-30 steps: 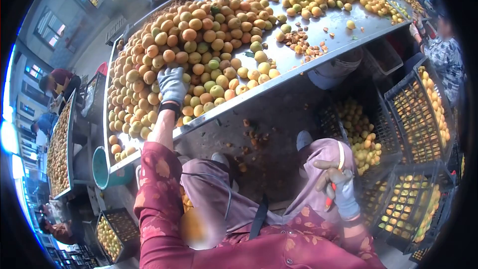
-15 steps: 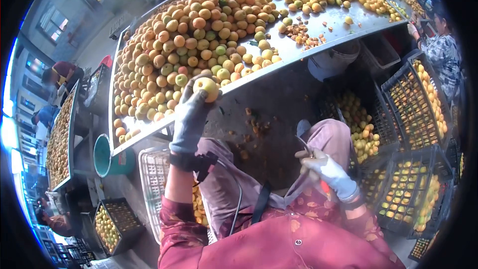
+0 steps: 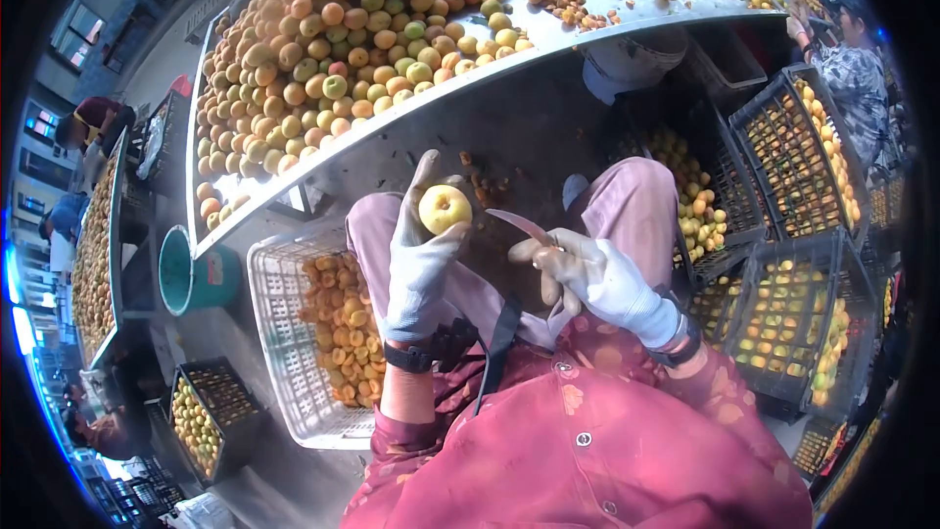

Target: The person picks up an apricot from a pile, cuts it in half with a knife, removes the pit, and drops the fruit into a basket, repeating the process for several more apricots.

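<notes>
In a grey-and-white glove, my left hand (image 3: 419, 274) grips a whole yellow apricot (image 3: 446, 210) between thumb and fingers, above my lap. My right hand (image 3: 617, 284), also gloved, is closed around a small knife. The knife's curved blade (image 3: 519, 224) points left toward the apricot without touching it; its handle is mostly hidden in my fingers. Beyond my hands, a large pile of apricots (image 3: 323, 69) covers the metal table (image 3: 343, 144). By my left leg stands a white plastic basket (image 3: 279, 353) containing halved apricots (image 3: 343, 333).
A green bucket (image 3: 201, 274) stands left of the basket. Black crates of apricots (image 3: 783, 162) stack up on my right. Under the table is a white bucket (image 3: 636, 64). Fruit scraps (image 3: 485, 176) lie on the floor. A person (image 3: 852, 78) works at far right.
My left hand has brought the apricot from the table edge back over my lap. My right hand has moved up and left, turning the knife blade toward the fruit. The view has tilted downward.
</notes>
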A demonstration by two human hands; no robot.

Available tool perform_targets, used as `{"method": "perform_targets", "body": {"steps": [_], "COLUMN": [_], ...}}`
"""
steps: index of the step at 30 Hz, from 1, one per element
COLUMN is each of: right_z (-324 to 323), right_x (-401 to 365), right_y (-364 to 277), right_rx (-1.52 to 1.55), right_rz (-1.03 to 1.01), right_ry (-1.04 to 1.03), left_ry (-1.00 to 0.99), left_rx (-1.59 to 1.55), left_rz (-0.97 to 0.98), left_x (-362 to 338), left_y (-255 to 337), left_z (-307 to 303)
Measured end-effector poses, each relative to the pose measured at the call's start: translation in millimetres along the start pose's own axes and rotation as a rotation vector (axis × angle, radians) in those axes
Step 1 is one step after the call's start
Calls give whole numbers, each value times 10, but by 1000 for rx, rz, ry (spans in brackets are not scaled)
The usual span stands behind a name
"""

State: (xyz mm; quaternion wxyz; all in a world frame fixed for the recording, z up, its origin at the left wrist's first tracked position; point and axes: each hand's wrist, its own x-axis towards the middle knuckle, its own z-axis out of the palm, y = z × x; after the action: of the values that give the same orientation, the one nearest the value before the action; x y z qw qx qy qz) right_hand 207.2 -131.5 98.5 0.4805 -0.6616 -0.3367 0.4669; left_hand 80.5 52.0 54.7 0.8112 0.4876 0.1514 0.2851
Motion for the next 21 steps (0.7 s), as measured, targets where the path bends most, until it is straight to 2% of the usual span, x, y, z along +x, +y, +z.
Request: {"method": "perform_targets", "body": {"steps": [6,12,14,16,17,18,21], "right_z": [108,152,168,195,206,207,180], "right_x": [53,115,110,83,74,76,101], "right_y": [-131,-105,-58,-96,-108,-100,-85], "right_rx": [-232,-488,-659,-744,-828,-829,-833], "right_rz": [65,129,0,-27,-62,-56,-123], "right_ry": [9,-32,17,33,50,48,32], "left_ry": [34,29,43,53,48,42,-4], "left_rx": [207,218,233,247,362,478,502], "left_rz": [23,-71,-64,-59,-48,-37,-9], "left_x": [-185,-332,-351,-353,-347,-341,-343], "left_y": [-89,-151,-240,-309,-325,-344,-419], "left_z": [-34,-121,-175,-213,-230,-247,-322]}}
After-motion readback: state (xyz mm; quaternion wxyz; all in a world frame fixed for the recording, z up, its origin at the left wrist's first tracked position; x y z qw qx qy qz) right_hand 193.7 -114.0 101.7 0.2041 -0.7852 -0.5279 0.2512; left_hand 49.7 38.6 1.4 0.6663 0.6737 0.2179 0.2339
